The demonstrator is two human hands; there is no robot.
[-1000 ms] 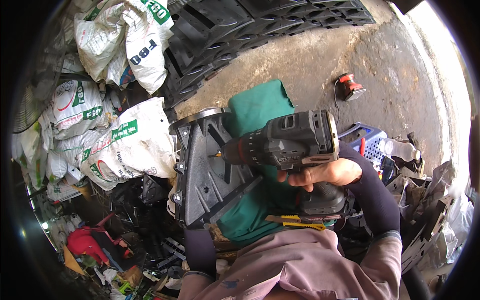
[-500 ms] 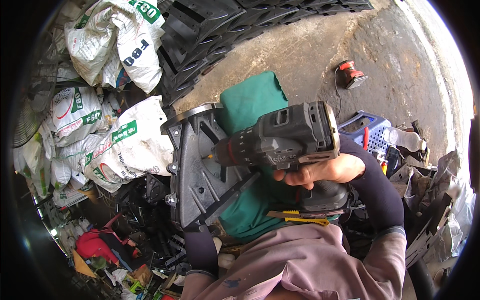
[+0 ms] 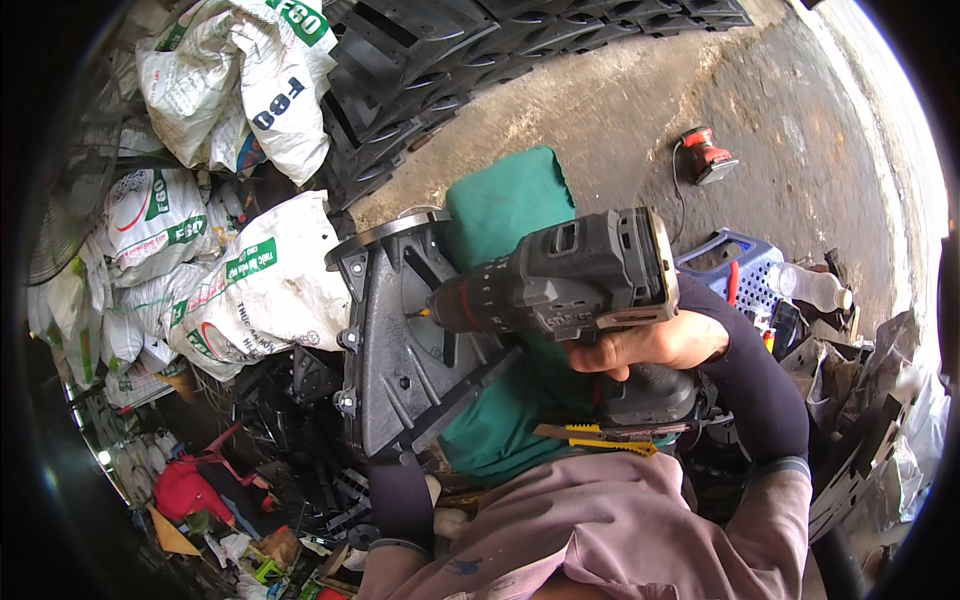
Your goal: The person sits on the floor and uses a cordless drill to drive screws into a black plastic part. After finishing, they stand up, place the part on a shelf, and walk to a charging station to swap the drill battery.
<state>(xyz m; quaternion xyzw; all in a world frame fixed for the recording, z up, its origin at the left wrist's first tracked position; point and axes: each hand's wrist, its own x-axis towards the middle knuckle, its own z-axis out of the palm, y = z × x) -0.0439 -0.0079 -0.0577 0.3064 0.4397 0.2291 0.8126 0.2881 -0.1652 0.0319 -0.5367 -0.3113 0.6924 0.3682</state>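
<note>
White woven sacks with green and blue print crowd the left and upper left of the frame, bulging and creased. Along the top runs a stack of black ribbed plastic panels. Right of them lies bare concrete floor, rough and stained, with a small red and black tool and its cord on it at the upper right. A blue plastic basket sits at the right, a clear bottle just beside it, and grey scrap pieces pile up along the right edge. At the lower left the clutter is dark and tangled, with a red bag among it.

In the centre a dark grey moulded part, ribbed with a rounded flange on top, stands upright against green trousers. The left arm in a dark sleeve reaches up under the part's lower edge; the left hand is hidden behind it, so its fingers cannot be told.

The right hand wraps closed around the handle of a grey and black drill, which lies across the middle of the frame, its bit tip touching the part's face. The drill's body covers much of the part's right side. A yellow utility knife lies across the lap just below the drill's battery.
</note>
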